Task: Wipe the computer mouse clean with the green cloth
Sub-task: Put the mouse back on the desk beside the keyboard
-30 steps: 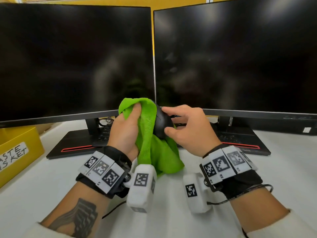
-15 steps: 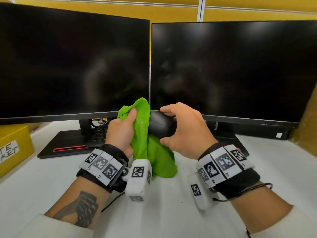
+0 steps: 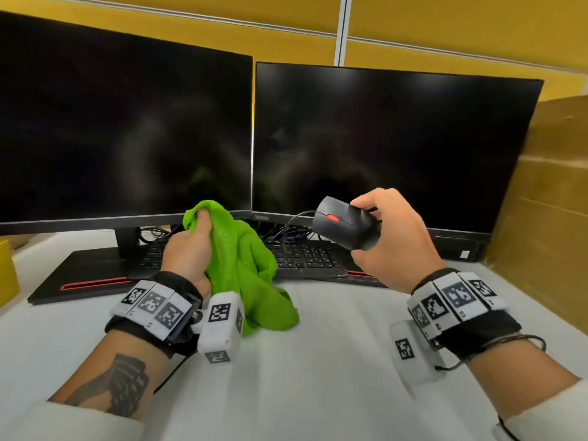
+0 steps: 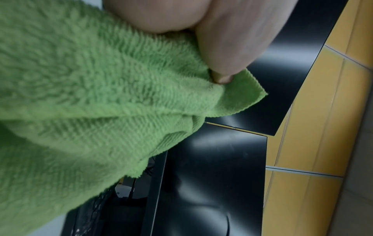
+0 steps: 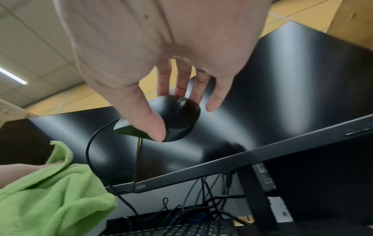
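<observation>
My right hand (image 3: 386, 240) holds the black wired computer mouse (image 3: 345, 222) in the air above the keyboard, thumb on one side and fingers on the other. The mouse (image 5: 177, 117) has a red scroll wheel, and its cable (image 5: 90, 156) loops down to the left. My left hand (image 3: 191, 246) grips the bunched green cloth (image 3: 245, 265), which hangs down to the white desk. In the left wrist view the thumb (image 4: 230, 47) presses into the cloth (image 4: 101, 103). Cloth and mouse are apart, with a clear gap between them.
Two dark monitors (image 3: 391, 144) stand side by side at the back. A black keyboard (image 3: 305, 256) lies under them with tangled cables behind. A cardboard box (image 3: 547, 202) stands at the right, and a yellow bin (image 3: 6, 268) at the left edge. White desk (image 3: 318, 361) lies in front.
The cloth was against the mouse in front of the monitors' join. My right hand has carried the mouse off to the right, and my left hand with the cloth has moved left and lower.
</observation>
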A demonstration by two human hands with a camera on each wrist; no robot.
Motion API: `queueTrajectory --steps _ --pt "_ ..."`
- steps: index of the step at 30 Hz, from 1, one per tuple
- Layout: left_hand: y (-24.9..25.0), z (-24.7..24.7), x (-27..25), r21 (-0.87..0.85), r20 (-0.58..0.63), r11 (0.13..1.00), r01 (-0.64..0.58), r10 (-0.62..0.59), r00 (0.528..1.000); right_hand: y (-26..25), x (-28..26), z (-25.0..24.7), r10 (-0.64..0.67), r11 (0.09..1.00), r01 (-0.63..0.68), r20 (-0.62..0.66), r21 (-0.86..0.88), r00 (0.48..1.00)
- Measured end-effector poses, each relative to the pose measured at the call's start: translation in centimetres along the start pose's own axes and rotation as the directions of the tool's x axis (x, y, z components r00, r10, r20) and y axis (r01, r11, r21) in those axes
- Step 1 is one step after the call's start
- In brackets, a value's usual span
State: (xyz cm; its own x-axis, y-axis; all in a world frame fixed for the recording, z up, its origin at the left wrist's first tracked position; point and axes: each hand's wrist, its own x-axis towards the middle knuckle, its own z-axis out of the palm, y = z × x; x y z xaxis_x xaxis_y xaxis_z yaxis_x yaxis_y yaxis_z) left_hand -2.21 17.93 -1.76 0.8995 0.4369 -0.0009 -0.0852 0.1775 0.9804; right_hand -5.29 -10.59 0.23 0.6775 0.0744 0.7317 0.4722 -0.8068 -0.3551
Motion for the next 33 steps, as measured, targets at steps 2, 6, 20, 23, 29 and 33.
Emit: queueTrajectory --steps 2,6,20,23,29,33 --pt "-0.1 -0.2 0.1 -0.047 -0.029 0.999 -0.018 0.016 0.999 0.7 -0.1 -0.6 0.018 1.0 -0.018 0.002 -0.025 1.0" --pt "0.0 -0.5 0.2 -0.038 -0.034 0.999 0.018 -0.02 0.999 1.8 0.1 -1.5 0.07 0.994 -0.067 0.023 -0.086 0.997" --pt "-0.2 -0.6 0.6 -0.113 0.055 0.99 0.089 -0.084 0.995 6.2 1.0 -0.5 0.504 0.857 -0.445 0.248 -0.258 0.827" --pt "0.0 -0.1 0.0 -0.139 0.067 0.985 0.099 -0.09 0.994 7.4 1.1 0.3 0.588 0.804 -0.526 0.235 -0.278 0.774" --pt "-0.8 -0.8 1.5 -0.095 0.073 0.993 0.075 -0.068 0.995 8.1 2.4 1.5 0.688 0.708 -0.605 0.166 -0.364 0.706" --pt "-1.3 -1.2 2.7 -0.046 0.066 0.997 0.059 -0.056 0.996 8.3 3.2 2.8 0.71 0.681 -0.628 0.129 -0.377 0.692"
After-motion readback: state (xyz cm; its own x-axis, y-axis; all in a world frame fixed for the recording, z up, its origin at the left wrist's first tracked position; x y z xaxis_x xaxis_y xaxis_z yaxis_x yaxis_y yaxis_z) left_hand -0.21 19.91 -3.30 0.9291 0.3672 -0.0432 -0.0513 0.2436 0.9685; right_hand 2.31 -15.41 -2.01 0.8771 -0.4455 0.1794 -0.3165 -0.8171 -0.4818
